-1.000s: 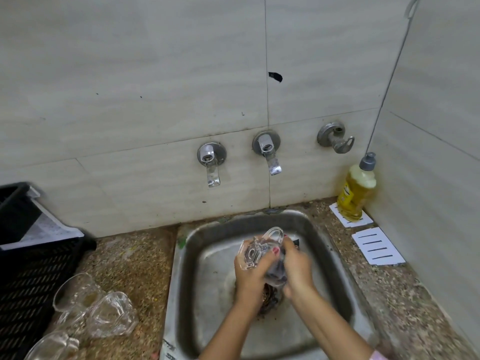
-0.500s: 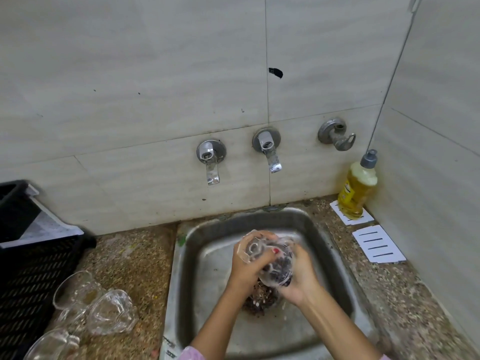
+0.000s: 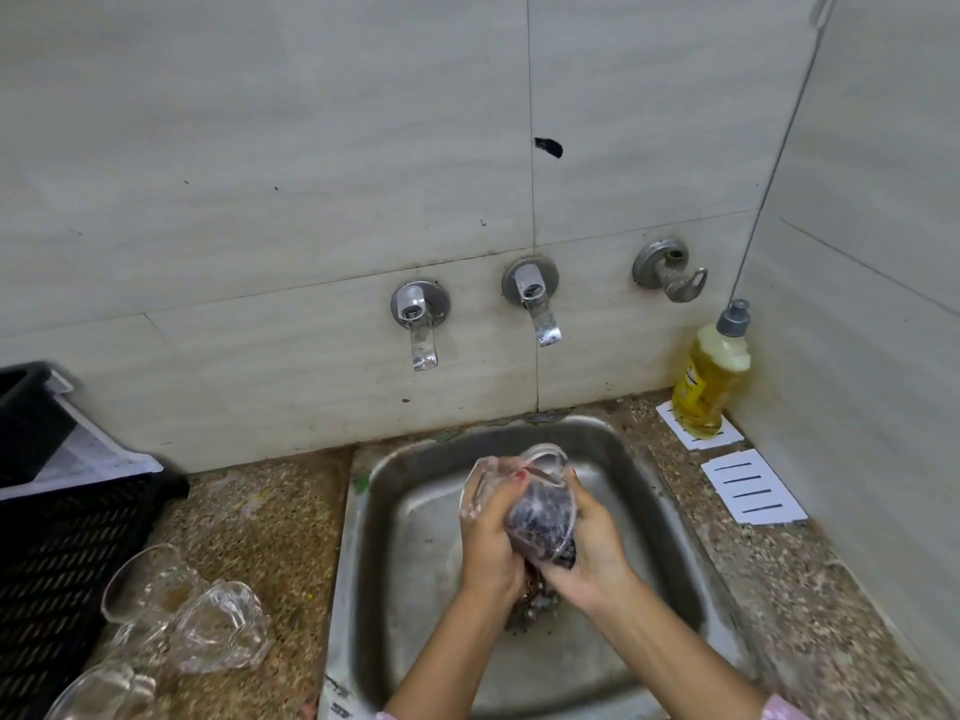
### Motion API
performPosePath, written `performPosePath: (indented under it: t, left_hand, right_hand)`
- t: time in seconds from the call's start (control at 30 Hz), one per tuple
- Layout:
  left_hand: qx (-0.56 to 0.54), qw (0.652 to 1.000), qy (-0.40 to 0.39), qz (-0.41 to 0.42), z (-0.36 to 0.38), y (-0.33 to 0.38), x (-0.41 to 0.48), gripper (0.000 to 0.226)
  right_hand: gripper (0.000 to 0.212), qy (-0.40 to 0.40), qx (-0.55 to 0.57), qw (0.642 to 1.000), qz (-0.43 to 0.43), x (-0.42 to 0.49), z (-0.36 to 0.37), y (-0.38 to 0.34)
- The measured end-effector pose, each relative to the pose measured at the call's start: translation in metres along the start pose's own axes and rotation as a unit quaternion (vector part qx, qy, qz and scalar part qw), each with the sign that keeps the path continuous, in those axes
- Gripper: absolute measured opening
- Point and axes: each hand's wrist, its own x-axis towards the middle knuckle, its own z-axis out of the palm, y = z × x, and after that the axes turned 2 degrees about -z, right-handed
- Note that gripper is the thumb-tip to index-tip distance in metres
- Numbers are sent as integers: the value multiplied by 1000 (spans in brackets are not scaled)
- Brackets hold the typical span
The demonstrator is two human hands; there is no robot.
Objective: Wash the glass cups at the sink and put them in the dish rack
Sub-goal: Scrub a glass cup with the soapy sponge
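Between the sink (image 3: pixel 353 511) and the black dish rack (image 3: pixel 62 553), loose glass cups (image 3: pixel 208 631) crowd the near tabletop (image 3: pixel 260 511), leaving a bare strip toward the wall. Two taps (image 3: pixel 535 304) jut out above the sink's far edge, and a soap bottle (image 3: pixel 709 381) stands in the right corner.

Shiny silver-grey on the sink (image 3: pixel 649 491) and on the taps (image 3: pixel 420 314) behind it. Pale grey-cream with faint wavy stripes on the wall tiles (image 3: pixel 260 174) behind the sink, plus one small black mark (image 3: pixel 548 147). Brown with tiny light and dark specks on the counter (image 3: pixel 260 517) left of the sink. Black with rows of slanted slots on the dish rack (image 3: pixel 57 553), far left of the sink. Yellow with a grey cap on the soap bottle (image 3: pixel 709 381) right of the sink. White with black lines on the cards (image 3: pixel 753 493) right of the sink. Over the sink, see-through on the glass cup (image 3: pixel 540 522), dark inside, and red nail paint on the left hand (image 3: pixel 488 537).
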Motion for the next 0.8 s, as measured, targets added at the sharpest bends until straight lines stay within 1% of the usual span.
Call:
performPosePath:
  t: [0.03,0.07,0.1,0.13,0.17,0.2,0.23,0.27,0.3,0.33,0.37,0.4,0.43,0.47,0.5,0.53,0.57,0.6,0.63,0.67,0.73,0.8]
  left_hand:
    - [31,999,-35,13,1,3,0,20]
    - [39,998,-55,2,3,7,-2,19]
    - [28,998,-57,-23,7,10,-2,20]
    - [7,998,-40,-53,12,12,-1,27]
    - [-18,997,-9,-79,16,12,-1,34]
    - [-44,994,28,-92,19,13,0,36]
    - [-61,991,55,-104,20,12,3,33]
    - [-69,989,67,-114,20,12,5,27]
    - [-75,987,70,-120,20,13,5,22]
    - [-76,987,71,-124,19,12,5,20]
    - [-81,986,72,-128,17,10,5,18]
    - [-90,985,71,-131,14,8,4,16]
    - [-96,985,70,-127,10,5,2,15]
    - [-99,985,74,-123,7,2,1,18]
    - [-98,986,76,-114,2,-2,0,23]
    - [-97,987,73,-108,-2,-5,0,26]
    - [-90,988,65,-105,-6,-6,-2,22]
    - [-78,990,60,-103,-7,-5,-5,23]
    - [-62,991,59,-106,-9,-5,-5,39]
    - [-49,990,63,-120,-11,-5,-3,48]
    - [-51,986,74,-140,-15,-2,0,41]
    - [-77,980,79,-163,-24,2,6,43]
  right_hand:
    - [41,8,38,999,-1,-2,5,0]
    - [38,10,54,998,-28,-3,8,1]
    - [36,4,41,997,-62,-4,8,5]
    - [32,-4,-5,994,-111,-6,6,8]
    - [29,-14,-87,982,-169,-9,5,8]
    - [26,-34,-197,952,-234,-11,4,7]
    - [26,-82,-309,901,-293,-11,2,6]
    - [31,-139,-385,858,-311,-7,-5,4]
    - [33,-162,-428,838,-298,-4,-8,0]
    - [31,-167,-439,837,-281,-3,-8,-5]
    - [25,-151,-442,841,-272,-3,-7,-8]
    - [19,-108,-437,855,-258,-3,-5,-9]
    - [18,-45,-408,881,-234,-4,-1,-7]
    - [19,26,-358,914,-189,-4,3,-3]
    - [17,70,-294,945,-124,-2,4,0]
    - [14,87,-229,968,-60,0,4,3]
    - [13,94,-180,979,-6,2,5,3]
    - [15,96,-159,982,32,1,5,3]
    - [16,96,-158,981,53,1,4,3]
    - [17,98,-164,979,67,1,1,1]
    - [16,116,-191,972,70,-2,-3,-4]
    - [18,133,-251,958,33,-3,-10,-15]
